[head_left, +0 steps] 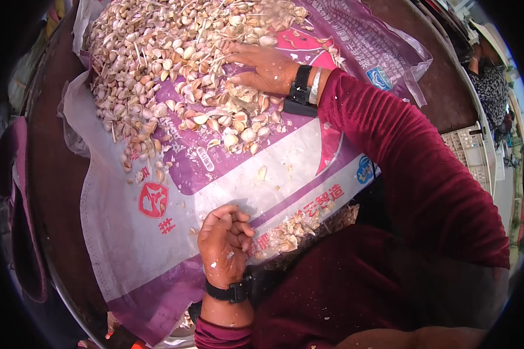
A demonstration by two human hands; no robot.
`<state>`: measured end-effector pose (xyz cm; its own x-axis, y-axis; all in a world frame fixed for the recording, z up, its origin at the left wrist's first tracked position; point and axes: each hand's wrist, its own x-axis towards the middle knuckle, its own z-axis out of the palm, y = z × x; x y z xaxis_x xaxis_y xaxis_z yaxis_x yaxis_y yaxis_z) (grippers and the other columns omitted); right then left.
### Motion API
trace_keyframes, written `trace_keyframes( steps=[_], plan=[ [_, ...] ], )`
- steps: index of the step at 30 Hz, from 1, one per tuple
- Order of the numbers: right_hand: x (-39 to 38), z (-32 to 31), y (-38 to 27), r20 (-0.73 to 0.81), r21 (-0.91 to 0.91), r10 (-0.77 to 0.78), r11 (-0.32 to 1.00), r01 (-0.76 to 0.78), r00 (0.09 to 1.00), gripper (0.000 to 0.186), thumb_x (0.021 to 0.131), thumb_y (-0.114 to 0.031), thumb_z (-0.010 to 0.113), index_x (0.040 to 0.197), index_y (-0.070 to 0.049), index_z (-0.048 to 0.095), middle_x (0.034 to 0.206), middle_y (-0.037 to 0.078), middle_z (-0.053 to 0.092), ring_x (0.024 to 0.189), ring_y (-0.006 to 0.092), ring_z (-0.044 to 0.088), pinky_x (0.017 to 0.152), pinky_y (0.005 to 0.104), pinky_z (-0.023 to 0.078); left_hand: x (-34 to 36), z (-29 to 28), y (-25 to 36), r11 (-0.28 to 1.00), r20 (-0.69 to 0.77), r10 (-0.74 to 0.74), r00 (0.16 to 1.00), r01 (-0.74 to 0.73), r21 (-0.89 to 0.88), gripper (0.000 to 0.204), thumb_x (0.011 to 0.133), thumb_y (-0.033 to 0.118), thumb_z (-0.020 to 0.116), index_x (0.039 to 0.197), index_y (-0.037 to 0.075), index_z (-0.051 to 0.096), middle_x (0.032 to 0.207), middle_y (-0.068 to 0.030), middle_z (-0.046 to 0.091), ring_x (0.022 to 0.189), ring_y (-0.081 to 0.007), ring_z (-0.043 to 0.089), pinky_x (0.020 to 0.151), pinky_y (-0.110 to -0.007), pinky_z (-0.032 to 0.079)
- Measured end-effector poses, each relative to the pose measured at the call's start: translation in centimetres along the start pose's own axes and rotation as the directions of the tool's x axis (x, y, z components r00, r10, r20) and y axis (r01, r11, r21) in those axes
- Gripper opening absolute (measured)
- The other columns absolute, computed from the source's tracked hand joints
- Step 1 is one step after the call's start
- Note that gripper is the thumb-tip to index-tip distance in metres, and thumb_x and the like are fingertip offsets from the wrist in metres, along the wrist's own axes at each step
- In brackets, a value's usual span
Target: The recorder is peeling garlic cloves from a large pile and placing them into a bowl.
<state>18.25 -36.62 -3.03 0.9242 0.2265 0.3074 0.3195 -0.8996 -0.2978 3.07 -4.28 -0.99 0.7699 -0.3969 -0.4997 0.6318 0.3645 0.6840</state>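
Observation:
A large heap of garlic cloves (174,52), with bits of dry stem and skin among them, lies on a purple and white plastic sack (233,192) spread flat over a round table. My right hand (262,68) rests on the heap's right side, fingers stretched out and touching cloves. Under and beside its palm lie loose cloves and papery skins. Lower down, near the front edge of the sack, my left hand (224,238) is closed, its fingers curled inward. Whatever it may hold is hidden. Just right of it sits a small pile of garlic skins (291,232).
The dark brown tabletop (55,174) shows around the sack, with a raised metal rim. A pale perforated plastic crate (468,154) stands beyond the right edge. Another person (490,87) in patterned clothing is at the far right. A purple-edged dark item (23,215) hangs at left.

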Motion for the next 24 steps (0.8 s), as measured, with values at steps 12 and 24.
trace_keyframes(
  steps=[12,24],
  plan=[
    [4.4,-1.7,7.1,0.059,0.160,0.395,0.903,-0.399,0.917,0.027,0.080,-0.019,0.055,0.100,-0.001,0.062,0.086,0.019,0.067,0.086,0.0282,0.066,0.067,0.0408,0.052,0.2,0.4,0.0,0.997,-0.016,-0.061,0.998,0.062,0.043,0.024,0.088,0.018,0.050,0.102,-0.001,0.055,0.086,-0.0113,0.062,0.064,-0.0149,0.057,0.047,-0.022,0.038],
    [-1.0,1.0,-6.0,0.162,-0.044,-0.063,0.997,0.070,0.985,0.058,0.091,-0.045,0.050,0.138,-0.012,0.041,0.142,0.021,0.037,0.132,0.0357,0.035,0.108,0.0427,0.030,0.3,0.3,-0.5,0.998,0.033,-0.025,0.999,0.023,0.056,0.021,0.088,0.013,0.048,0.101,-0.002,0.055,0.084,-0.0118,0.062,0.063,-0.0153,0.058,0.044,-0.022,0.036]
  ],
)
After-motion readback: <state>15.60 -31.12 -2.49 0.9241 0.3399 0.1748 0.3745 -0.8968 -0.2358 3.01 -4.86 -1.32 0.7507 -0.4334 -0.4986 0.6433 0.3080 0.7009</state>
